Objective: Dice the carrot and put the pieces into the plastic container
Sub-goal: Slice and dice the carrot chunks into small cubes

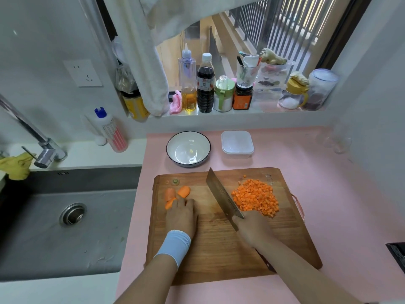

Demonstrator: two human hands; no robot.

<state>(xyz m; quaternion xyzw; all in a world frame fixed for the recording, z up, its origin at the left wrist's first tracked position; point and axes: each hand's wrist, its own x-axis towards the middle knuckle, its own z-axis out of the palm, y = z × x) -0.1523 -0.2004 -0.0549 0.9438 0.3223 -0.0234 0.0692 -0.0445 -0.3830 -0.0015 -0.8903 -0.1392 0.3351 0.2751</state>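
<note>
A pile of diced carrot point(256, 198) lies on the right part of the wooden cutting board point(219, 249). Three uncut carrot chunks point(184, 191) sit at the board's upper left. My left hand point(181, 216) reaches to them, fingertips on the nearest chunk; the fingers hide how they hold it. My right hand point(252, 229) grips the handle of a cleaver point(223, 197), whose blade slants across the board beside the diced pile. The square plastic container point(237, 144) stands with its lid on, beyond the board on the pink counter.
A white bowl point(188, 148) with a dark rim stands left of the container. A grey sink point(65, 216) with a faucet point(43, 150) lies to the left. Bottles and jars point(206, 84) line the window sill behind. A dark object point(397, 255) sits at the right edge.
</note>
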